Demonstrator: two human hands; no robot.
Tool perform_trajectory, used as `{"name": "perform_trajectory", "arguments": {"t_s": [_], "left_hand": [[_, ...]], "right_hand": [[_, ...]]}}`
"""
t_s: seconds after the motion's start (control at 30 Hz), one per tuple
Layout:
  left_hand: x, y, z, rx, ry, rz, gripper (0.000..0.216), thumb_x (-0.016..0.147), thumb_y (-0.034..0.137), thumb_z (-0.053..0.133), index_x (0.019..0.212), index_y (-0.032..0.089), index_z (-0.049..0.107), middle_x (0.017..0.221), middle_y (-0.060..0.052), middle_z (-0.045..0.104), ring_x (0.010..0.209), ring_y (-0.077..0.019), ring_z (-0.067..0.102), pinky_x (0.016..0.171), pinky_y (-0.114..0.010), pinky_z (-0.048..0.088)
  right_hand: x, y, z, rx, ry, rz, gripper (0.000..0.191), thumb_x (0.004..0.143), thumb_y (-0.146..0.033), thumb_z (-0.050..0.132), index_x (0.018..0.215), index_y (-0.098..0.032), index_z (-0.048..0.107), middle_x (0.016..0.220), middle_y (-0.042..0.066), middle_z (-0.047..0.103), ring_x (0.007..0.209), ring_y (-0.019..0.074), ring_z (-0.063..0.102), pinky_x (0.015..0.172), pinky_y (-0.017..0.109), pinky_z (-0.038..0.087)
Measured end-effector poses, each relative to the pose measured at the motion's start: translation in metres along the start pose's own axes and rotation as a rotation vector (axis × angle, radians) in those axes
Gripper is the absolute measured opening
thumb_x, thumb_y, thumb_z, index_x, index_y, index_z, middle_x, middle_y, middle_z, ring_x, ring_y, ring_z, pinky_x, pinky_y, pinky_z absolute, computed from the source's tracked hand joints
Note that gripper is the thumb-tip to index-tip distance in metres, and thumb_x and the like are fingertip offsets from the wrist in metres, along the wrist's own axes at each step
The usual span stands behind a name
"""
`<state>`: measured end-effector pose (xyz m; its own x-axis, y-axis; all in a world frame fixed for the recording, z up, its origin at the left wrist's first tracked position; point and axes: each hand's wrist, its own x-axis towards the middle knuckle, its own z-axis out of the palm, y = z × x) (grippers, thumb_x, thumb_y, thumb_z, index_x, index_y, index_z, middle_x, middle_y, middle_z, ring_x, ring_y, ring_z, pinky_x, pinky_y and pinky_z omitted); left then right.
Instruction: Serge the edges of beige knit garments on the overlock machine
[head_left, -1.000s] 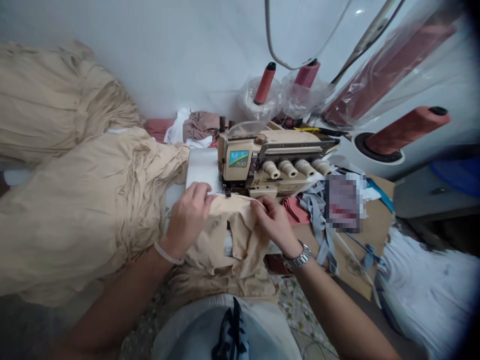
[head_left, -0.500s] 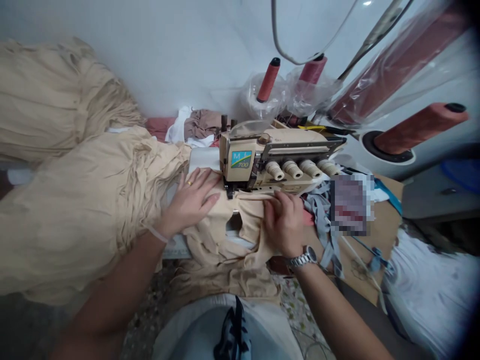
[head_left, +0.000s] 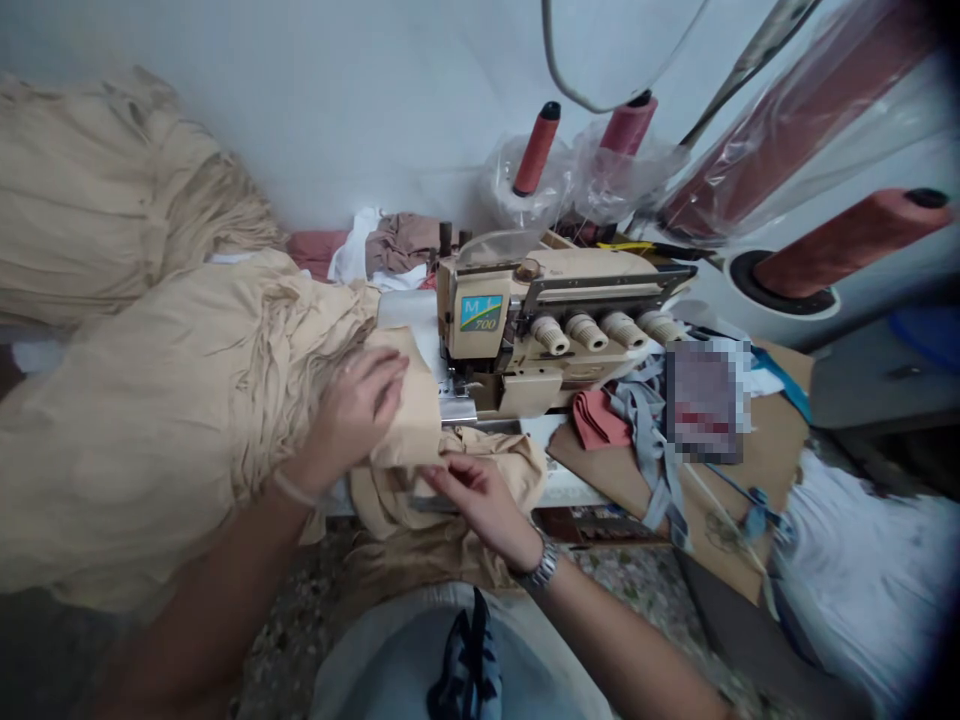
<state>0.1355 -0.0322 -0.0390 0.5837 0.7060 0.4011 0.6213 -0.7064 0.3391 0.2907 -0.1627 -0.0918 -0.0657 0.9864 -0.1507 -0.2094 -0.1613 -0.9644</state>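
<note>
A beige fabric piece (head_left: 415,415) spreads at the left side of the overlock sewing machine (head_left: 570,320), its edge beside the needle area. My left hand (head_left: 356,410) has its fingers curled on the left part of this piece; they are slightly blurred. At the lower right corner of the piece, my right hand (head_left: 484,495) pinches the edge between thumb and fingers. More crumpled beige fabric (head_left: 517,455) lies beyond my right hand, below the machine's front, and hangs towards my lap.
Large heaps of beige fabric (head_left: 135,410) fill the left side. Thread cones (head_left: 538,150) stand behind the machine, with another cone (head_left: 840,245) at the right. A folded coral cloth (head_left: 600,418), grey strips (head_left: 654,440) and cardboard (head_left: 750,500) lie to the right.
My right hand has moved left and down from the machine's front to the fabric corner. My left hand has drawn back slightly left. The fabric has shifted left, uncovering the machine's plate and coral cloth.
</note>
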Motion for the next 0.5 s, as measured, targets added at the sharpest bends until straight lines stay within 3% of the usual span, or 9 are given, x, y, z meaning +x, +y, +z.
{"name": "perform_trajectory", "arguments": {"t_s": [0.13, 0.3, 0.5], "left_hand": [[-0.029, 0.021, -0.007, 0.045, -0.071, 0.003, 0.037, 0.101, 0.023, 0.040, 0.132, 0.017, 0.060, 0.131, -0.014, 0.059, 0.124, -0.0272, 0.053, 0.103, -0.046, 0.042], [-0.031, 0.042, 0.004, 0.156, -0.076, 0.013, 0.038, 0.100, 0.026, 0.044, 0.135, 0.020, 0.057, 0.134, -0.015, 0.058, 0.123, -0.0309, 0.052, 0.100, -0.050, 0.036], [-0.015, 0.059, 0.016, 0.178, -0.100, 0.040, 0.041, 0.100, 0.024, 0.039, 0.137, 0.016, 0.053, 0.139, -0.015, 0.058, 0.129, -0.0309, 0.050, 0.107, -0.049, 0.033]], "right_hand": [[-0.046, 0.002, -0.021, -0.050, -0.163, 0.090, 0.036, 0.083, -0.051, 0.071, 0.074, -0.016, 0.070, 0.067, -0.001, 0.056, 0.065, 0.0124, 0.046, 0.061, 0.024, 0.037], [-0.086, 0.020, -0.050, -0.057, -0.008, 0.190, 0.033, 0.080, -0.050, 0.074, 0.070, -0.018, 0.071, 0.063, 0.000, 0.061, 0.060, 0.0137, 0.051, 0.059, 0.025, 0.041], [-0.102, 0.029, -0.064, 0.058, 0.130, 0.256, 0.028, 0.076, -0.049, 0.079, 0.072, -0.022, 0.073, 0.070, 0.004, 0.072, 0.064, 0.0184, 0.065, 0.065, 0.030, 0.050]]}}
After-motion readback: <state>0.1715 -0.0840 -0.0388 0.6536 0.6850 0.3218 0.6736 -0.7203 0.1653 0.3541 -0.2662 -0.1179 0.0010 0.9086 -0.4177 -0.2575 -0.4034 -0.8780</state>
